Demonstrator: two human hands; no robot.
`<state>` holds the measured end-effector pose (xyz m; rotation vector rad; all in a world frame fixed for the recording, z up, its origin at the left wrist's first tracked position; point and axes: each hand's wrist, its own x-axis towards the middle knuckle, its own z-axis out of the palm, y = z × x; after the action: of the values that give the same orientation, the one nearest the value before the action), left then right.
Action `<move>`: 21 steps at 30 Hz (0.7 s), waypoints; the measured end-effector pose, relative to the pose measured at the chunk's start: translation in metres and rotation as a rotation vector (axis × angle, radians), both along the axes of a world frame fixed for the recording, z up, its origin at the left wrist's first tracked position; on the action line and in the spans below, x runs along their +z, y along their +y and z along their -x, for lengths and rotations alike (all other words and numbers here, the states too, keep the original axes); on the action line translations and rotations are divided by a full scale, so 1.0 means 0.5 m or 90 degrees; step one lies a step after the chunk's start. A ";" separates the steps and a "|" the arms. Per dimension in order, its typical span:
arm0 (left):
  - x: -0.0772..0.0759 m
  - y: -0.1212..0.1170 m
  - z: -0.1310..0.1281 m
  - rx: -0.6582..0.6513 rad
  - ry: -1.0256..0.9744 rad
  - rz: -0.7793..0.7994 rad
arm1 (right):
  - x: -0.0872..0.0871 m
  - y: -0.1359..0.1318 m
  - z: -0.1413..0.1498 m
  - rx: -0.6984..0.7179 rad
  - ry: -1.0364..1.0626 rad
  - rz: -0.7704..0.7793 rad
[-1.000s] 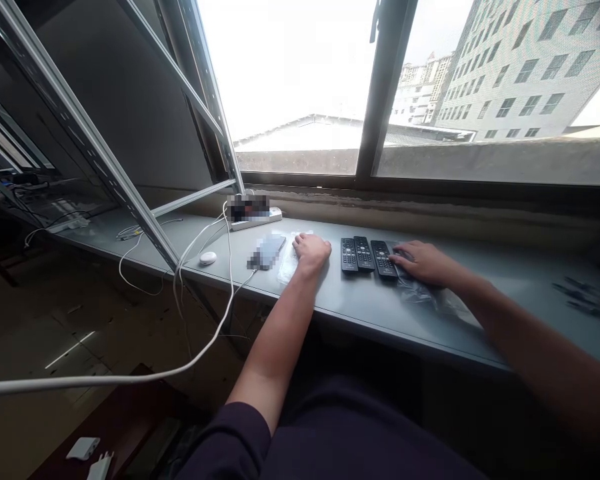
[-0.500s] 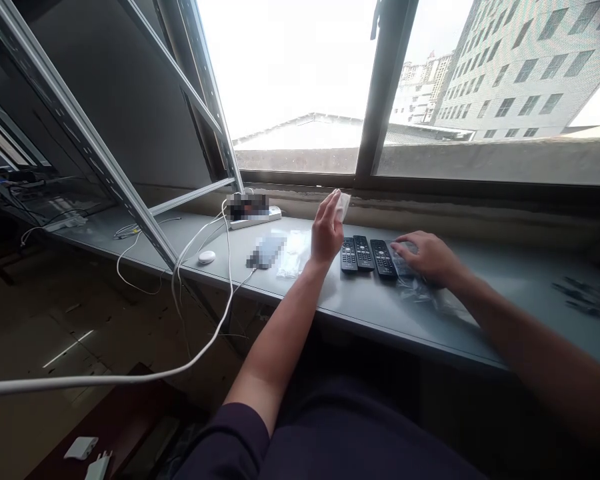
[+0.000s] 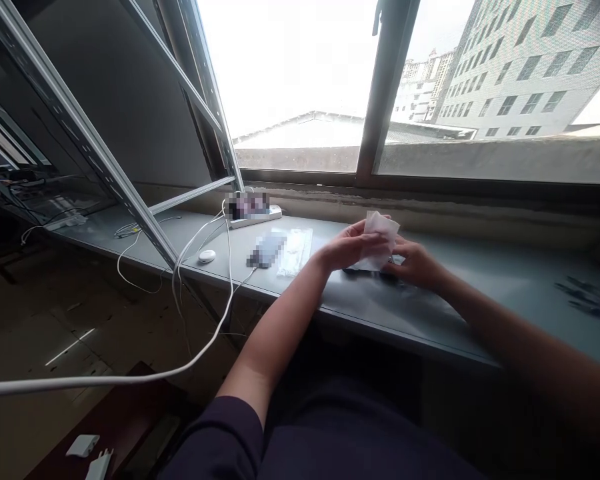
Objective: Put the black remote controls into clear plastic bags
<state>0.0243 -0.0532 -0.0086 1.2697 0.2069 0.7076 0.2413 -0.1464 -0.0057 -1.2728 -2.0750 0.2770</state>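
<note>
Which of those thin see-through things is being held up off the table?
The whitish one in the left hand, raised close to the right hand. The clear ones further left lie flat on the table.

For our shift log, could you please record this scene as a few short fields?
Left hand: left hand holds a thin whitish sheet
Right hand: right hand close beside the sheet; grip unclear
Table: gray table
Partly hidden by hands: black remote controls
Left of hands: clear plastic bags
Near window: white power strip
Far right: dark items, blurred
</note>
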 end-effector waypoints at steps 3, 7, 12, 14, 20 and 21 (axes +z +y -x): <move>0.004 0.012 -0.004 0.106 -0.048 0.040 | -0.002 -0.001 0.002 -0.012 0.059 0.015; 0.008 0.036 -0.002 0.221 -0.100 0.068 | 0.006 -0.011 0.002 0.008 0.128 0.008; -0.008 0.036 -0.014 0.154 -0.097 0.021 | 0.002 -0.011 0.008 0.026 0.063 -0.026; -0.016 0.028 -0.020 0.081 -0.068 0.005 | -0.005 -0.005 0.010 0.044 0.052 -0.025; -0.011 0.016 -0.020 0.039 -0.057 0.032 | -0.007 0.000 0.008 0.042 0.108 -0.011; -0.008 0.018 -0.018 0.063 -0.080 0.048 | -0.003 -0.001 0.006 0.029 0.130 -0.001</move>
<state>0.0331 -0.0440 -0.0124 1.1452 0.1929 0.8547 0.2383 -0.1467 -0.0072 -1.1478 -1.9304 0.4085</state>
